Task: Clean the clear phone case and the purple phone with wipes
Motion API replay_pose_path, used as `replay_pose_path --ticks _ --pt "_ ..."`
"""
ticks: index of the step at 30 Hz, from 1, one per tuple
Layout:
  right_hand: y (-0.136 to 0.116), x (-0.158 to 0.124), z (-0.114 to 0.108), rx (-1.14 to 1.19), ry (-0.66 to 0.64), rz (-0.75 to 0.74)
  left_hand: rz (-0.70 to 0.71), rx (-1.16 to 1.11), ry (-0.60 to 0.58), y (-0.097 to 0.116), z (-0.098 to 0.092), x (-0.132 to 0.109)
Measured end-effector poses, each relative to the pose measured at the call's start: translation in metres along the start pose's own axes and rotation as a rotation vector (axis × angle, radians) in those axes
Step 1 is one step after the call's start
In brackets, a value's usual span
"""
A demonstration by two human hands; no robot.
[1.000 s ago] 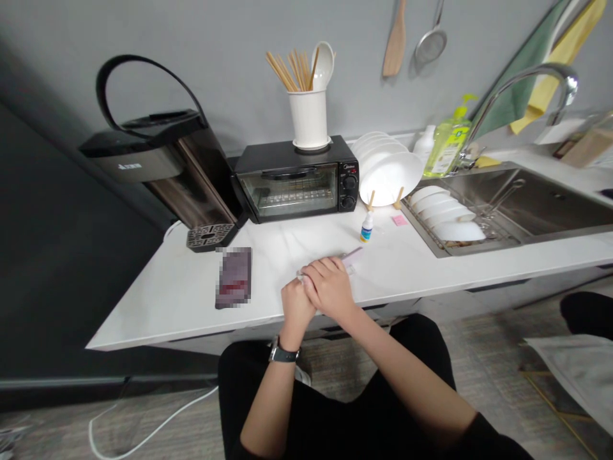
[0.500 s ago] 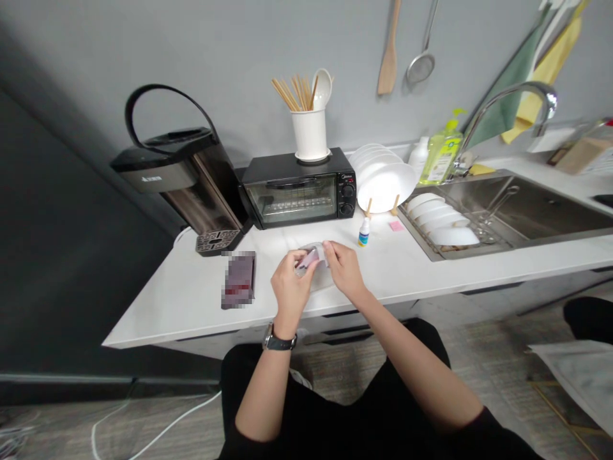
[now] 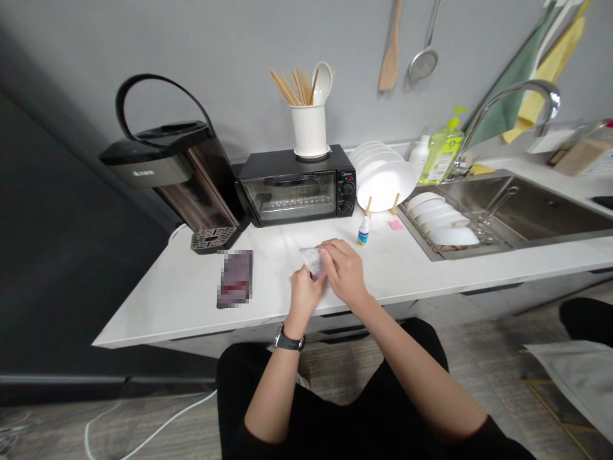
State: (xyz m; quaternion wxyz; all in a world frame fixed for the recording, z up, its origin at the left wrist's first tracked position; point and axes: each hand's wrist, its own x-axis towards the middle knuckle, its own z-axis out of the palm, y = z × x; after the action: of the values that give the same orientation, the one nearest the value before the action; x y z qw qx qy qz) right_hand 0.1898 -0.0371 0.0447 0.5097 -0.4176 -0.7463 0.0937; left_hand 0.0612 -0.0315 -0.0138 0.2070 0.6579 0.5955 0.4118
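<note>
Over the counter's front part, my left hand [image 3: 306,295] and my right hand [image 3: 345,271] meet, both closed round a thin, pale grey cloth-like piece [image 3: 312,258]. One end of it sticks up past the left thumb. A hint of pinkish purple shows between the fingers; what lies inside is hidden. My left wrist wears a dark-strapped watch [image 3: 289,340]. Just beyond my right hand, a small white bottle with a blue and yellow label [image 3: 363,232] stands upright. To the left, a dark purple flat item [image 3: 235,278], partly pixelated, lies on the counter.
Behind my hands is a black toaster oven [image 3: 297,195] with a white utensil holder [image 3: 309,131] on top. A water dispenser [image 3: 177,179] stands left. Racked plates [image 3: 387,185], a pink slip [image 3: 395,225] and a sink [image 3: 541,217] with bowls [image 3: 445,220] are right.
My left hand has moved right and slightly down, closer to my right hand. The pale piece is now bunched, and the purple part seen earlier is mostly covered.
</note>
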Motion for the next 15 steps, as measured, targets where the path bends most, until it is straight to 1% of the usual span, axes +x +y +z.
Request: replay_pose_path --ticks 3,4,5,6,7,10,11,12,13,15 --pt "-0.008 0.007 0.001 -0.301 -0.171 -0.244 0.044 0.104 0.016 -0.008 0.005 0.001" --pt "-0.008 0.010 0.001 -0.363 -0.214 -0.307 0.056 0.124 0.028 -0.009 0.006 0.002" --pt "-0.006 0.012 0.002 -0.404 -0.232 -0.339 0.061 0.138 0.034 -0.009 0.006 0.002" --pt "-0.003 0.014 0.002 -0.426 -0.220 -0.332 0.058 0.145 0.025 -0.009 0.005 0.003" --pt "0.001 0.016 0.003 -0.431 -0.180 -0.285 0.045 0.147 0.011 -0.009 0.005 0.003" --pt "0.009 0.017 0.006 -0.414 -0.007 -0.059 -0.015 0.149 -0.025 -0.009 0.004 0.002" --pt "0.009 0.017 0.007 -0.414 0.019 -0.036 -0.017 0.142 -0.030 -0.009 0.004 0.002" --pt "0.008 0.016 0.008 -0.422 0.022 -0.062 -0.004 0.130 -0.023 -0.009 0.005 0.001" --pt "0.006 0.016 0.008 -0.437 0.006 -0.127 0.021 0.115 -0.008 -0.009 0.005 0.001" --pt "0.002 0.017 0.008 -0.461 -0.060 -0.298 0.074 0.088 0.028 -0.009 0.005 0.000"
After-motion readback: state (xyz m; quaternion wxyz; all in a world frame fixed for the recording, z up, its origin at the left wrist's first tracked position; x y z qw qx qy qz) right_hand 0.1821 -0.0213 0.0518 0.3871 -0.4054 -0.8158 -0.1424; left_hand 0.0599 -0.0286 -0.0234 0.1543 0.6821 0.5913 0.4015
